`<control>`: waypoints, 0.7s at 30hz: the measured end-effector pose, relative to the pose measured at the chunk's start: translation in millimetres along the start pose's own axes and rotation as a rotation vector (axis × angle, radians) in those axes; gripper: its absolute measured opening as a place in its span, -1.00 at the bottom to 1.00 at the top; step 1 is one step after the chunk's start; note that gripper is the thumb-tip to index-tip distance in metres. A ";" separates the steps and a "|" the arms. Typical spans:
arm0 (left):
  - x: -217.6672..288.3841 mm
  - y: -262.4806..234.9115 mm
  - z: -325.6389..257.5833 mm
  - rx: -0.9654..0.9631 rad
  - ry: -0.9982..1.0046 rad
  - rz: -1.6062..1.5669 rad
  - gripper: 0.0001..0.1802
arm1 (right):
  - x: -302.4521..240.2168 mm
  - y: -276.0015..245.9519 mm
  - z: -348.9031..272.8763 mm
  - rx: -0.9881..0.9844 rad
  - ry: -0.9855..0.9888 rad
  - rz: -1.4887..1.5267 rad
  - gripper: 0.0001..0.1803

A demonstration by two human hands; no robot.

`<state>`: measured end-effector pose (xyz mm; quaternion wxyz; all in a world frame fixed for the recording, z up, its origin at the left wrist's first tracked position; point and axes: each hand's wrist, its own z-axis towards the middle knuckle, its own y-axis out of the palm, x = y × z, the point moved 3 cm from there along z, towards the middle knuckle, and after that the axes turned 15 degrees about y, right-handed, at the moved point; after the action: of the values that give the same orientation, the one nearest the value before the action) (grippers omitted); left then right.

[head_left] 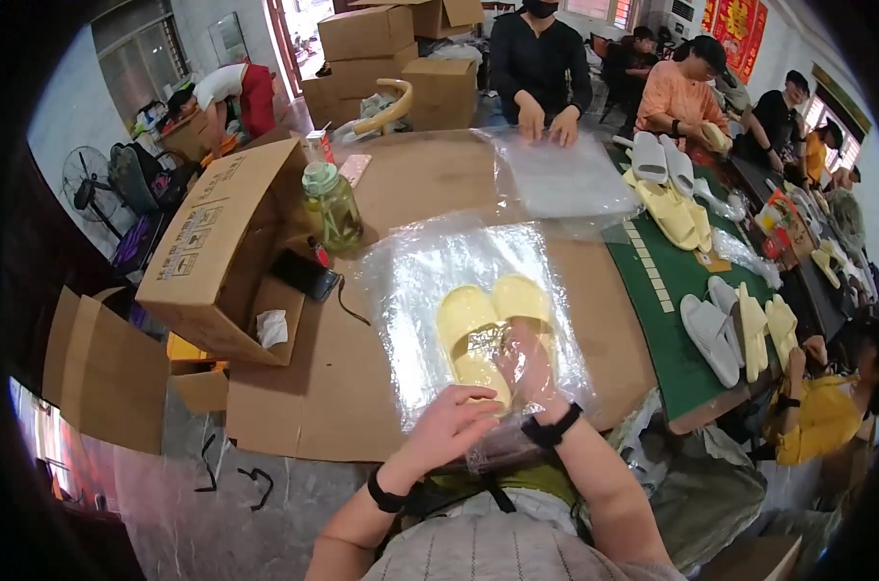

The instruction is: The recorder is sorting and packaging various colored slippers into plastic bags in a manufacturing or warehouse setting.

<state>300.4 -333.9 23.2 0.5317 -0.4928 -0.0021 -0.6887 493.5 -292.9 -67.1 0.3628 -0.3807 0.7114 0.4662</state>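
Note:
A pair of pale yellow slippers (469, 312) lies side by side, soles down, inside a clear plastic bag (417, 290) spread on the cardboard-covered table before me. My left hand (451, 426) rests at the heel end of the left slipper, fingers stretched and apart. Reaching into the bag's near end, my right hand (529, 366) lies over the right slipper's footbed, its fingertips close to the strap. Shine on the plastic blurs those fingers, so their grip is unclear. Each wrist wears a dark band.
A cardboard box (217, 247) lies open on the left, beside a phone (305, 274) and a jar of greenish liquid (331, 208). Grey slippers (709, 339) and more yellow ones stand on a green mat (643, 290). Across the table, a person handles stacked clear bags (560, 179).

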 end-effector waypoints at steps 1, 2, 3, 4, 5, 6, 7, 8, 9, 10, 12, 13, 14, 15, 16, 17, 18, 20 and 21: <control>-4.9 -7.1 -3.9 0.020 -0.060 -0.031 -0.69 | -9.0 5.8 -18.4 0.157 -0.276 -0.576 -0.55; -8.4 -12.5 -7.2 0.038 -0.117 -0.066 -0.67 | -22.2 14.5 -40.0 0.313 -0.562 -1.151 -0.52; -14.9 -16.0 -13.7 0.088 -0.199 -0.111 -0.63 | -38.5 18.3 -61.8 0.175 -0.629 -1.131 -0.55; -20.3 -15.7 -14.9 0.094 -0.206 -0.112 -0.63 | -44.7 13.0 -77.2 0.166 -0.625 -1.134 -0.55; -27.7 -18.8 -13.3 0.160 -0.195 0.083 -0.60 | -44.9 5.6 -92.4 0.138 -0.619 -1.179 -0.54; -32.9 -22.3 -11.4 0.223 -0.183 0.277 -0.56 | -46.2 -1.6 -105.2 0.110 -0.611 -1.224 -0.53; -39.6 -21.4 -7.7 0.204 -0.217 0.252 -0.45 | -51.2 -10.4 -114.8 0.115 -0.604 -1.228 -0.53; -48.1 -19.2 -10.2 0.207 -0.226 0.251 -0.45 | -56.3 -17.5 -122.8 0.196 -0.614 -1.298 -0.57; -60.6 -14.4 -14.4 0.165 -0.253 0.309 -0.40 | -60.3 -24.7 -130.5 0.277 -0.624 -1.366 -0.61; -70.3 -9.4 -14.4 0.116 -0.270 0.358 -0.36 | -64.5 -32.6 -140.7 0.283 -0.616 -1.372 -0.61; -79.2 -7.0 -16.2 0.067 -0.328 0.268 -0.28 | -64.0 -55.1 -151.1 0.348 -0.239 -1.348 -0.59; -79.7 -6.4 -15.8 0.044 -0.328 0.251 -0.25 | -68.7 -56.3 -158.3 0.334 -0.325 -1.373 -0.69; -79.6 -6.5 -15.3 0.022 -0.331 0.237 -0.22 | -71.4 -56.9 -162.8 0.328 -0.319 -1.373 -0.69; -79.5 -7.2 -15.4 -0.013 -0.370 0.230 -0.16 | -74.6 -61.7 -166.7 0.365 -0.164 -1.159 -0.75; -80.5 -6.6 -12.5 -0.018 -0.377 0.229 -0.16 | -74.8 -65.0 -170.1 0.402 -0.012 -0.940 -0.80; -81.1 -6.6 -12.0 -0.013 -0.380 0.185 -0.16 | -80.0 -55.1 -167.4 0.404 -0.177 -0.785 -0.86; -80.8 -6.7 -11.4 -0.006 -0.385 0.142 -0.16 | -91.6 -48.4 -168.8 0.446 -0.189 -0.904 -0.90; -78.8 -7.2 -7.6 -0.005 -0.419 0.120 -0.15 | -102.5 -29.3 -150.9 0.443 -0.333 -0.924 -0.92; -78.7 -7.9 -9.0 -0.002 -0.436 0.102 -0.16 | -105.0 -17.6 -136.9 0.394 -0.391 -0.923 -0.91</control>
<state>284.5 -277.7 -30.9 0.5522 -0.6303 -0.0914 -0.5380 533.8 -405.1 59.0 0.7203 -0.4846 0.4634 0.1779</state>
